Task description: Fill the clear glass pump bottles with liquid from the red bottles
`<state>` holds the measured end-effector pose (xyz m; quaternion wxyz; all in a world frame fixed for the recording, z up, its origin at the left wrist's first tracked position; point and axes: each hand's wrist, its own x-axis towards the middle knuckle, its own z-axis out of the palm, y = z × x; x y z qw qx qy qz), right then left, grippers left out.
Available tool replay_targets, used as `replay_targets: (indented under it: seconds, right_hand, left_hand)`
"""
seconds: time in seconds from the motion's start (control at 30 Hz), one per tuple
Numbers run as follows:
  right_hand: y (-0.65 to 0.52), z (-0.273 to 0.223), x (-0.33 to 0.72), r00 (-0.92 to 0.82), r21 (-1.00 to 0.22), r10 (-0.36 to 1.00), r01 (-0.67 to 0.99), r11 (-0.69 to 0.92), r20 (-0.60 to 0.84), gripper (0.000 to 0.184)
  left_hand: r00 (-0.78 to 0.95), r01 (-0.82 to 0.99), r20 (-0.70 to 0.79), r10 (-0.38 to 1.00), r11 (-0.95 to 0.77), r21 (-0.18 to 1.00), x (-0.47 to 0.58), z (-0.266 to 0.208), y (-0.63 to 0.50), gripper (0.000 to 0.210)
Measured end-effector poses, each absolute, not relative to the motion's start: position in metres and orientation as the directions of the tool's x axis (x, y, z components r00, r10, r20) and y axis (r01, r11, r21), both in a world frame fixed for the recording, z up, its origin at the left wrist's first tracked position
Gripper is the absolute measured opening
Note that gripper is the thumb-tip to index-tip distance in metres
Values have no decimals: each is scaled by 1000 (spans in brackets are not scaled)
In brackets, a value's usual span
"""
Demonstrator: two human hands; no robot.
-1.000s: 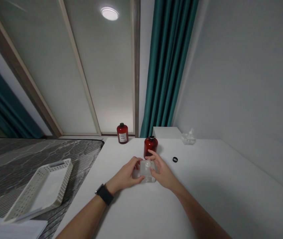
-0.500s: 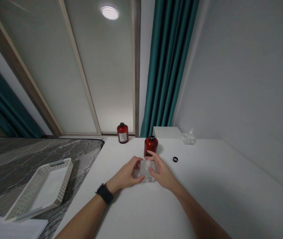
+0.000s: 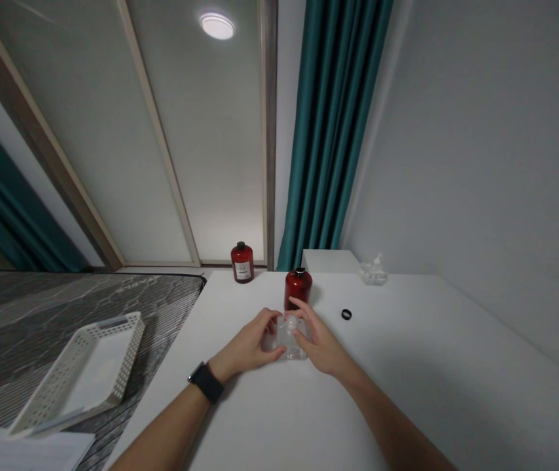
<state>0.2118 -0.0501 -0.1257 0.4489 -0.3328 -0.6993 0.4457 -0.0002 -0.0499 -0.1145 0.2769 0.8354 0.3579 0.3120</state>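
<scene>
A small clear glass bottle (image 3: pixel 293 352) with a rounded clear stopper (image 3: pixel 292 322) stands on the white table (image 3: pixel 279 418). My left hand (image 3: pixel 250 343) is wrapped round its left side, thumb in front and fingers behind. From the right, my right hand (image 3: pixel 326 341) curls about the stopper and the bottle's upper part, with the index finger stretched over the top. Just behind the hands stands a dark red bottle (image 3: pixel 298 284), its lower part partly covered by my right fingers. To the right lies a black ring (image 3: pixel 346 314).
Another red bottle (image 3: pixel 243 261) with a white label stands at the table's far left edge. At the back are a white box (image 3: pixel 331 260) and a clear glass piece (image 3: pixel 372 271). A white perforated basket (image 3: pixel 129 353) and papers (image 3: pixel 29 451) lie on the grey surface at left.
My right fingers have shifted very slightly at the stopper. Everything else stays in place.
</scene>
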Motion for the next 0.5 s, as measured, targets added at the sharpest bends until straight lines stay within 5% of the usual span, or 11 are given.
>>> replay_targets:
  seconds: [0.5]
  right_hand:
    - [-50, -123, 214, -401, -943, 868, 32, 332, 292, 61]
  left_hand:
    - [519, 467, 254, 816, -520, 715, 1, -111, -52, 56]
